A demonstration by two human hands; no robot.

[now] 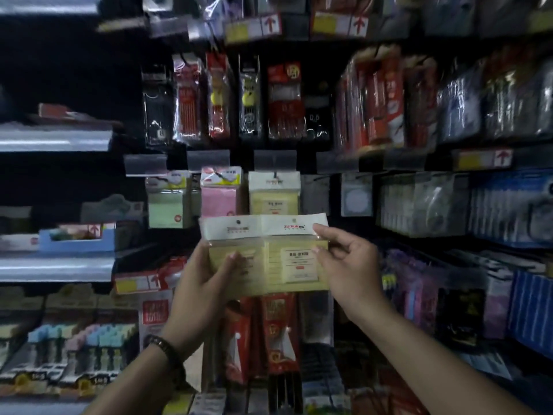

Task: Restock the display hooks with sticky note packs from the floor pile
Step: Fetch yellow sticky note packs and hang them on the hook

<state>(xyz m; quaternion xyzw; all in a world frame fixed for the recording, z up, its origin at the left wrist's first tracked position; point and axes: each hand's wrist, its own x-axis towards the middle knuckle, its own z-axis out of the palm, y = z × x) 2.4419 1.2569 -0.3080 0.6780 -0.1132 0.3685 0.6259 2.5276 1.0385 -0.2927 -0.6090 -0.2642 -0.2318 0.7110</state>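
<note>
Two yellow sticky note packs held side by side, near the middle row of display hooks.

The left hand (200,283) grips the left pack (227,232): the thumb lies across its front, and the fingers are hidden behind it. The right hand (347,265) pinches the right pack (296,259) at its upper right edge between thumb and forefinger; its other fingers are loosely curled. Both white header cards are level, and their print is blurred. Just beyond them a hung yellow pack (273,193) sits on a display hook (274,176) that is barely discernible. A pink pack (220,193) and a green pack (166,202) hang to its left. The surrounding goods are dark and smeared. A dark wristband (163,347) is on the left wrist.
</note>
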